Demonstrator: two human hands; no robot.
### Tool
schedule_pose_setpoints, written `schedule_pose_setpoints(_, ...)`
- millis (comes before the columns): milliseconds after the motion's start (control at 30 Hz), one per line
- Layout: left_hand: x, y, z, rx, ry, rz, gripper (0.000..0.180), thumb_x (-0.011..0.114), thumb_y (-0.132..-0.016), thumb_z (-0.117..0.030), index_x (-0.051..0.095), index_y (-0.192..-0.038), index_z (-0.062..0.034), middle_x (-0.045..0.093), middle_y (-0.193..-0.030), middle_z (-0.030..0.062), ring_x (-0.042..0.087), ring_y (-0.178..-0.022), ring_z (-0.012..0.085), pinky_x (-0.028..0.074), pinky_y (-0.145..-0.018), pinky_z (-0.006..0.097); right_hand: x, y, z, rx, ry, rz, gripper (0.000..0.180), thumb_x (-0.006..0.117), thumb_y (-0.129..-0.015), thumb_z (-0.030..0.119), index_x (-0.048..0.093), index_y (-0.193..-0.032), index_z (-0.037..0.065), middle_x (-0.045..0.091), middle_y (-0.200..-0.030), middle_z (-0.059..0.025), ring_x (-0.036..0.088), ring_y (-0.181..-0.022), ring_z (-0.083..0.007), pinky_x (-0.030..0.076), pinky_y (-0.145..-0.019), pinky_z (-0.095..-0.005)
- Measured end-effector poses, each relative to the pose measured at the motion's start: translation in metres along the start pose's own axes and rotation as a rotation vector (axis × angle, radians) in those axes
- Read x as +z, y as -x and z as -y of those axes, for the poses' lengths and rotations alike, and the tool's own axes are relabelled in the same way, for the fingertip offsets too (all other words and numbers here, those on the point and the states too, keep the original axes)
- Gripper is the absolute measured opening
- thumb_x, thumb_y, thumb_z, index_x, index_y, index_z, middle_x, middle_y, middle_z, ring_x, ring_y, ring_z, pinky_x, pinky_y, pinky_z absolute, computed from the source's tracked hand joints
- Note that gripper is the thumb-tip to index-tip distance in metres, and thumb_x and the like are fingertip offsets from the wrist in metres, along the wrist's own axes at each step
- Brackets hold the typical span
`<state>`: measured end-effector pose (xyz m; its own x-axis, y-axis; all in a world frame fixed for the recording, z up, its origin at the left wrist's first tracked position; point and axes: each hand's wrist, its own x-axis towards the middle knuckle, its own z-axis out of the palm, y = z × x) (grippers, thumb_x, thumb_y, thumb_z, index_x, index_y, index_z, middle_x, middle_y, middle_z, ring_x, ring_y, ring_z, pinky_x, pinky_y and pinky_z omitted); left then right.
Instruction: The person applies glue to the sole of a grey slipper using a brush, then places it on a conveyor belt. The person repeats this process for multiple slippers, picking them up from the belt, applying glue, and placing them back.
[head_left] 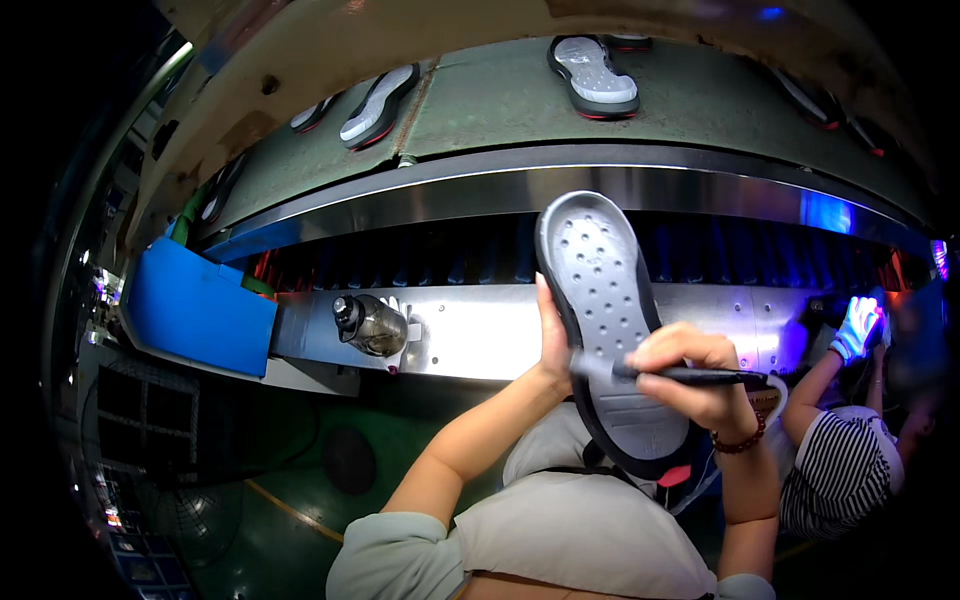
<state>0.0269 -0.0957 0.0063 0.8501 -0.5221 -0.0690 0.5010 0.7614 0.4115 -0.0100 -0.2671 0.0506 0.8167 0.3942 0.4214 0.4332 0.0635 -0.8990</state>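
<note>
A grey shoe sole (605, 290) with a dimpled upper face, black rim and a red patch at its near end is held up in front of my body. My left hand (553, 330) is closed on its left edge, thumb along the rim, other fingers hidden beneath. My right hand (690, 375) grips a black-handled brush (710, 377) with a pale tube running from its back end. The brush's bristles are blurred and lie over the lower middle of the sole; whether they touch it I cannot tell.
Beyond a metal edge (480, 180), a green conveyor belt (480, 100) carries several soles, among them one grey sole (590, 75). A dark bottle (372, 325) stands on the metal ledge at left, near a blue box (205, 305). At right, a co-worker's gloved hand (858, 328) glows in violet light.
</note>
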Motion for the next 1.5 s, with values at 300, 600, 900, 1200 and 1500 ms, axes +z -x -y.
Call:
schedule_pose_setpoints(300,0.001,-0.015,-0.018,0.136,-0.181,-0.138,0.090,0.017,-0.073,-0.075,0.033,-0.126,-0.0032,0.047,-0.115,0.0221,0.049,-0.104,0.0344,0.039,-0.090,0.045,-0.006,0.000,0.003,0.076,-0.105,-0.032,0.017,0.065,-0.068,-0.002,0.063,-0.085,-0.002,0.063,-0.084,-0.0111,0.059,-0.081,-0.0168,0.045,-0.075,-0.0256)
schedule_pose_setpoints(600,0.001,-0.029,-0.041,0.300,-0.289,-0.126,0.089,0.023,-0.073,-0.074,0.030,-0.129,-0.0047,0.043,-0.120,0.0233,0.047,-0.106,0.0356,0.037,-0.092,0.046,-0.016,0.010,0.003,0.068,-0.130,0.064,0.017,0.064,-0.068,-0.005,0.062,-0.084,-0.002,0.062,-0.088,-0.0111,0.059,-0.084,-0.0184,0.045,-0.077,-0.0279)
schedule_pose_setpoints(900,0.004,-0.036,-0.053,0.289,-0.275,-0.075,0.082,0.028,-0.076,-0.070,0.030,-0.128,-0.0069,0.044,-0.120,0.0181,0.046,-0.106,0.0315,0.038,-0.091,0.041,-0.024,0.025,0.003,0.085,-0.100,0.086,0.021,0.067,-0.066,-0.005,0.062,-0.086,0.000,0.062,-0.088,-0.0112,0.058,-0.085,-0.0187,0.046,-0.078,-0.0289)
schedule_pose_setpoints(1200,0.013,-0.041,-0.060,0.260,-0.238,-0.050,0.068,0.033,-0.080,-0.064,0.042,-0.120,-0.0095,0.053,-0.109,0.0067,0.054,-0.096,0.0187,0.046,-0.083,0.033,-0.027,0.038,0.002,0.208,0.047,0.040,0.020,0.070,-0.064,0.002,0.067,-0.083,0.007,0.063,-0.083,-0.0105,0.054,-0.091,-0.0160,0.040,-0.086,-0.0313)
schedule_pose_setpoints(1500,0.041,-0.027,-0.033,0.125,-0.039,0.182,0.087,0.031,-0.075,-0.071,0.037,-0.124,0.0001,0.048,-0.116,0.0155,0.052,-0.101,0.0235,0.043,-0.086,0.035,-0.020,0.043,-0.014,0.295,-0.827,-0.408,0.016,0.058,-0.073,-0.003,0.055,-0.089,-0.004,0.059,-0.096,-0.0210,0.059,-0.087,-0.0238,0.046,-0.082,-0.0340)
